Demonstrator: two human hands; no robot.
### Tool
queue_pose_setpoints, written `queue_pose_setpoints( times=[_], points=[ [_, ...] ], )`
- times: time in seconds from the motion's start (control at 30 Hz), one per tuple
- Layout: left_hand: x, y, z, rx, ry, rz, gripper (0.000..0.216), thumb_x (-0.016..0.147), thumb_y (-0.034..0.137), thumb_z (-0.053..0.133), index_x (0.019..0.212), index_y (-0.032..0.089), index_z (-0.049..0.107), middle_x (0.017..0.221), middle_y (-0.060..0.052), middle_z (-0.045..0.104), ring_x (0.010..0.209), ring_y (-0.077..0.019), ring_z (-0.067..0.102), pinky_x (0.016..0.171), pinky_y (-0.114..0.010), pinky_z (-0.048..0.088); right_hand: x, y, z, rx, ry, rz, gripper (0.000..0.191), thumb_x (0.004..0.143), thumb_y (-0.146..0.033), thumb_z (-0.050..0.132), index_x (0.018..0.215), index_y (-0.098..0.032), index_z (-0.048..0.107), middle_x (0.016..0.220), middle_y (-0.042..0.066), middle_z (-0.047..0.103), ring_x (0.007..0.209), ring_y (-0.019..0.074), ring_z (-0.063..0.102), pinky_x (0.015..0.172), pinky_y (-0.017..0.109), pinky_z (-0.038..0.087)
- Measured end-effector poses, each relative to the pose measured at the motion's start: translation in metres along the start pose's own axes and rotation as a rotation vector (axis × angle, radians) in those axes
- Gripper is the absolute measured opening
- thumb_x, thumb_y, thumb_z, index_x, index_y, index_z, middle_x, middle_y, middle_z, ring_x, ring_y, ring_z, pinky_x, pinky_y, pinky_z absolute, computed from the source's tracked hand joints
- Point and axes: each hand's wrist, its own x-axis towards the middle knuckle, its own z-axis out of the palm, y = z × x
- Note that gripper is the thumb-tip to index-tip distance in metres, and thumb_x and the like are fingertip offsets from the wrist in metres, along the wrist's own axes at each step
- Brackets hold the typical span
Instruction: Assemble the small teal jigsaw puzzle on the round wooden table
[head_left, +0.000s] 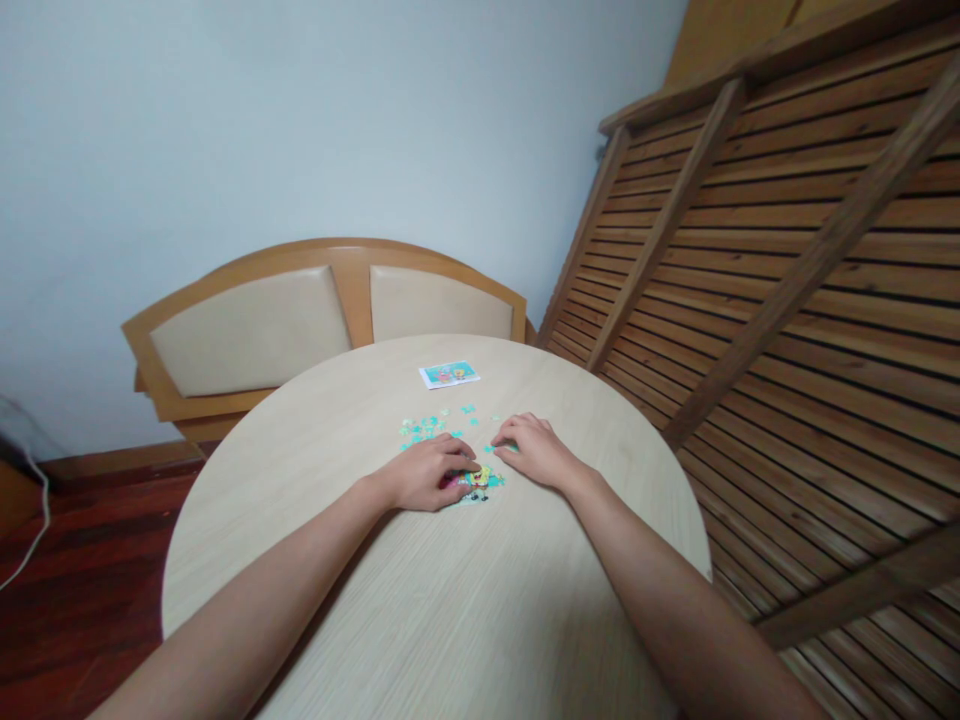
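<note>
On the round pale wooden table (pixel 450 600) lies a small partly joined jigsaw (pixel 480 482) with a yellow cartoon figure on teal. My left hand (pixel 427 472) rests on its left side, fingers curled and pressing down on the joined pieces. My right hand (pixel 532 448) lies just right of it, fingers bent, fingertips on a teal piece at the puzzle's upper edge. Several loose teal pieces (pixel 424 428) are scattered just beyond my hands. A small printed picture card (pixel 448 374) lies farther back on the table.
A wooden bench with two beige padded backs (pixel 255 330) stands behind the table against a pale wall. A slatted wooden frame (pixel 787 260) leans at the right, close to the table edge. Dark red floor (pixel 82 580) and a white cable (pixel 34 520) show at left.
</note>
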Motion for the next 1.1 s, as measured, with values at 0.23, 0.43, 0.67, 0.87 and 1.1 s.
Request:
queue_pose_setpoints(
  times=[0.23,0.43,0.67,0.87,1.1],
  points=[
    [0.000,-0.001,0.002,-0.001,0.015,0.014,0.033,0.092,0.034,0.055,0.119,0.019,0.067,0.117,-0.012,0.065,0.106,-0.0247,0.061,0.099,-0.038,0.047,0.000,-0.003,-0.004,0.060,-0.027,0.055,0.009,0.080,-0.027,0.069,0.086,-0.022,0.073,0.103,0.006,0.070,0.106,0.0250,0.056,0.093,0.039,0.037],
    [-0.001,-0.002,0.003,-0.001,0.026,0.017,0.033,0.093,0.034,0.054,0.119,0.019,0.067,0.115,-0.011,0.065,0.105,-0.0241,0.061,0.098,-0.037,0.048,-0.001,-0.008,-0.007,0.226,-0.061,0.070,0.007,0.076,-0.023,0.070,0.083,-0.021,0.072,0.085,0.002,0.074,0.085,0.0185,0.065,0.087,0.031,0.042],
    [0.000,-0.001,0.001,0.010,0.017,0.008,0.033,0.091,0.032,0.055,0.120,0.019,0.067,0.116,-0.011,0.065,0.106,-0.0244,0.061,0.098,-0.037,0.047,-0.001,-0.002,-0.002,0.390,-0.076,-0.008,0.032,0.081,-0.015,0.057,0.107,-0.021,0.074,0.088,0.002,0.072,0.079,0.0149,0.063,0.077,0.025,0.046],
    [0.000,-0.003,0.002,0.010,0.017,0.007,0.034,0.093,0.036,0.054,0.119,0.019,0.068,0.117,-0.011,0.065,0.106,-0.0242,0.061,0.098,-0.037,0.047,0.000,0.002,0.000,0.563,-0.089,0.061,0.019,0.083,-0.025,0.062,0.098,-0.015,0.070,0.081,0.003,0.070,0.074,0.0149,0.063,0.069,0.025,0.047],
    [-0.001,-0.002,0.002,0.000,0.019,0.009,0.034,0.093,0.036,0.054,0.119,0.019,0.068,0.115,-0.012,0.065,0.105,-0.0243,0.061,0.098,-0.037,0.047,-0.001,0.002,-0.001,0.607,-0.147,0.082,0.020,0.082,-0.031,0.066,0.091,-0.014,0.071,0.083,0.006,0.073,0.077,0.0171,0.066,0.072,0.028,0.050]
  ],
)
